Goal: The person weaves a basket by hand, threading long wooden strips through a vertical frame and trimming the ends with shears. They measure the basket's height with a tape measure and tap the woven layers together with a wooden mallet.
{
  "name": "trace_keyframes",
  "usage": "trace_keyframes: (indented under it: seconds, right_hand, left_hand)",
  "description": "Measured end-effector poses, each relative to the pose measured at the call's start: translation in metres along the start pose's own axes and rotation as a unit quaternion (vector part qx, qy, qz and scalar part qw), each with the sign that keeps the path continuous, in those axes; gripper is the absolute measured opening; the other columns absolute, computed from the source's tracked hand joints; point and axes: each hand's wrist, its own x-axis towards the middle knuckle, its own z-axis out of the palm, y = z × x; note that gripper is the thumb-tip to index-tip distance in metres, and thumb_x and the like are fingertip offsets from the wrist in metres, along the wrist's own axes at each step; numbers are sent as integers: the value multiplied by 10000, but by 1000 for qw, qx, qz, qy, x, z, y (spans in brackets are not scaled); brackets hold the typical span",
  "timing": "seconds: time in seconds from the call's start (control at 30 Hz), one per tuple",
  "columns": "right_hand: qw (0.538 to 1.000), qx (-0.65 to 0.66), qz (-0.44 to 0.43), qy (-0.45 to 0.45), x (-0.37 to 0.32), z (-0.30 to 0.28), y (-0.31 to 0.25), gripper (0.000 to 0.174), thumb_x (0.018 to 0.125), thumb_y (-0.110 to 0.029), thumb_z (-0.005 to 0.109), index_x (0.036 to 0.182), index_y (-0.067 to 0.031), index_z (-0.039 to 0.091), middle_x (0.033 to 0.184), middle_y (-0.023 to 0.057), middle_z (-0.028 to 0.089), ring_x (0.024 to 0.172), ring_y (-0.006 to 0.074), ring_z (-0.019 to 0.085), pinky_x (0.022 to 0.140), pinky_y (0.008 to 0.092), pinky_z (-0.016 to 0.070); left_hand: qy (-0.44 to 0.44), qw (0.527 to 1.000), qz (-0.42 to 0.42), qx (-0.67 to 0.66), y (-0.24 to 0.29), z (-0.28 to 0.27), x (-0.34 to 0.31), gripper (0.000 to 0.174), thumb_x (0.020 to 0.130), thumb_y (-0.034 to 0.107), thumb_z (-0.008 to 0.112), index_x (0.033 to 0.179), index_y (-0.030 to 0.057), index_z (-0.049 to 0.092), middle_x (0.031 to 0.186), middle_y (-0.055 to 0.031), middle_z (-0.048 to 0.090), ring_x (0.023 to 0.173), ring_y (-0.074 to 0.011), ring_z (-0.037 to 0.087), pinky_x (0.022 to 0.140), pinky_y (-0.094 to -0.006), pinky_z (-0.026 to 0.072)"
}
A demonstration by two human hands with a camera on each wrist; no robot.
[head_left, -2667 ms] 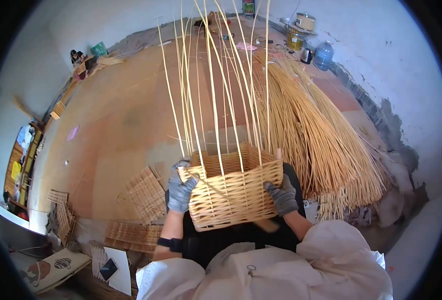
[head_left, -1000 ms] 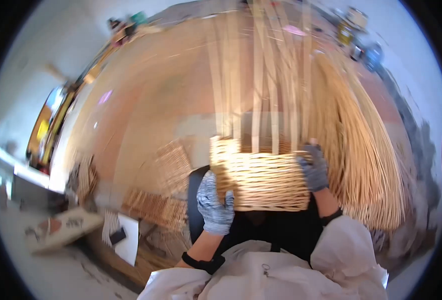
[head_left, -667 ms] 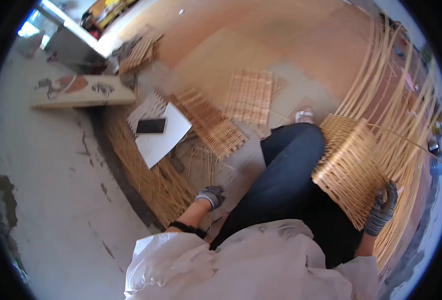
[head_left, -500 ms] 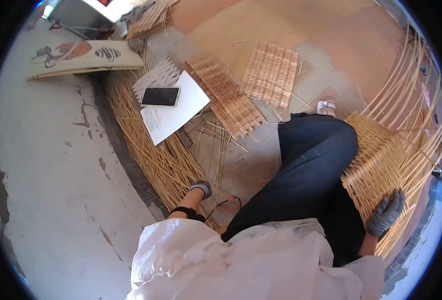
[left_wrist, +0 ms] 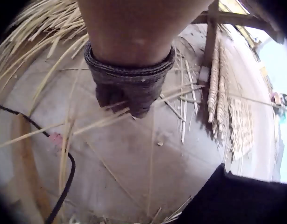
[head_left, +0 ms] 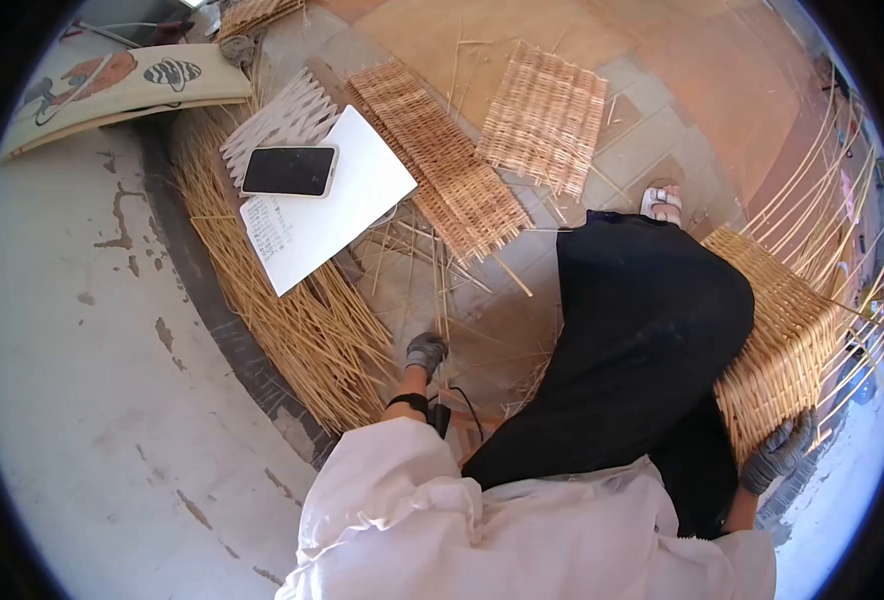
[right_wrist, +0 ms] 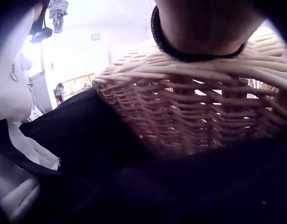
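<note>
In the head view my left hand (head_left: 427, 352), in a grey knit glove, reaches down low over the floor beside loose thin rods. The left wrist view shows the glove (left_wrist: 134, 88) with its fingers turned downward and pale rods (left_wrist: 101, 123) crossing at the fingertips; I cannot tell whether they hold one. My right hand (head_left: 780, 455), also gloved, rests on the lower side of a woven wicker basket (head_left: 777, 370), its fingers extended. The basket leans tilted against the right leg, long uprights (head_left: 822, 190) fanning beyond it. In the right wrist view the wrist hides that hand above the basket's weave (right_wrist: 194, 112).
A heap of thin rods (head_left: 292, 320) lies along the wall at left. Near it are a paper sheet (head_left: 352, 200), a phone (head_left: 290, 170) and woven panels (head_left: 442, 160) (head_left: 547, 115). A printed cushion-like board (head_left: 132, 85) sits upper left. A black cord (left_wrist: 71, 172) crosses the floor.
Both hands were on the upright basket; the left hand has left it and gone down to the floor at left. The basket has tipped to the right, and the head view has swung left and down.
</note>
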Motion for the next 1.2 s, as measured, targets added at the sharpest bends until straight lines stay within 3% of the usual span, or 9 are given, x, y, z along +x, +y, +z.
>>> trace_keyframes:
  seconds: [0.1, 0.3, 0.5, 0.63, 0.8, 0.93, 0.97, 1.07, 1.2]
  right_hand:
    - [1000, 10, 0, 8, 3, -1, -8, 262, 879, -111, 463, 1076, 53, 520, 1127, 194, 524, 1060, 311, 487, 952, 378, 351]
    - [999, 28, -7, 18, 5, -1, -10, 263, 881, -118, 463, 1071, 55, 515, 1143, 198, 509, 1075, 314, 479, 960, 377, 348]
    - [999, 37, 7, 7, 7, -7, -15, 263, 877, -109, 461, 1070, 64, 506, 1175, 207, 483, 1108, 327, 451, 981, 392, 319]
    - [997, 76, 11, 24, 4, -2, -10, 298, 870, -109, 467, 1118, 54, 489, 1202, 205, 468, 1135, 326, 431, 997, 386, 300]
    - [993, 100, 66, -4, -13, 3, -1, 368, 822, -82, 498, 1176, 17, 475, 1230, 197, 456, 1152, 348, 415, 1011, 416, 287]
    - [938, 336, 72, -50, -7, -67, -24, 285, 767, -119, 574, 1049, -83, 545, 1071, 146, 538, 1048, 334, 467, 909, 409, 375]
    - [929, 348, 80, -99, -8, -88, -25, 258, 777, -146, 567, 1031, -104, 554, 1017, 112, 567, 993, 314, 504, 853, 407, 412]
    - [929, 345, 27, -132, -19, -125, -18, 182, 798, -196, 551, 958, -113, 575, 939, 105, 592, 798, 292, 579, 709, 369, 470]
    - [894, 280, 339, -89, -115, -87, 59, 208, 845, -217, 480, 961, -81, 587, 825, 124, 608, 723, 283, 579, 657, 372, 461]
  left_hand:
    - [-175, 721, -104, -663, -47, 20, 34, 287, 864, 200, 481, 1085, 24, 531, 986, -131, 595, 806, -287, 579, 726, -405, 480]
    - [-114, 833, -127, -526, -24, -7, -3, 330, 873, 244, 442, 1132, 51, 509, 1142, -105, 541, 987, -294, 526, 853, -418, 420]
    - [261, 945, -34, 195, -4, -60, -29, 216, 840, 166, 435, 964, 118, 605, 1003, -128, 611, 939, -304, 583, 759, -413, 472]
    - [52, 968, -94, -226, 52, -84, -106, 236, 856, 150, 391, 955, 82, 594, 758, -79, 592, 607, -215, 538, 533, -330, 433]
    - [-285, 549, -182, -764, 182, -100, -227, 195, 881, 124, 331, 778, 88, 494, 543, 56, 406, 439, -71, 395, 421, -189, 359]
    - [-563, 555, -34, -611, 289, -50, -360, 262, 892, 177, 376, 769, 32, 556, 775, -62, 609, 626, -155, 567, 528, -284, 470]
    - [-576, 630, 200, -480, 309, -24, -391, 264, 890, 214, 412, 811, 19, 572, 816, -85, 611, 694, -184, 577, 568, -301, 479]
    - [-295, 727, 620, -12, 337, 25, -418, 262, 878, 242, 499, 884, -6, 586, 859, -132, 605, 792, -226, 578, 644, -327, 479]
    - [-208, 735, 623, -169, 328, 10, -332, 213, 901, 221, 473, 916, 34, 572, 796, -83, 611, 693, -186, 570, 627, -287, 467]
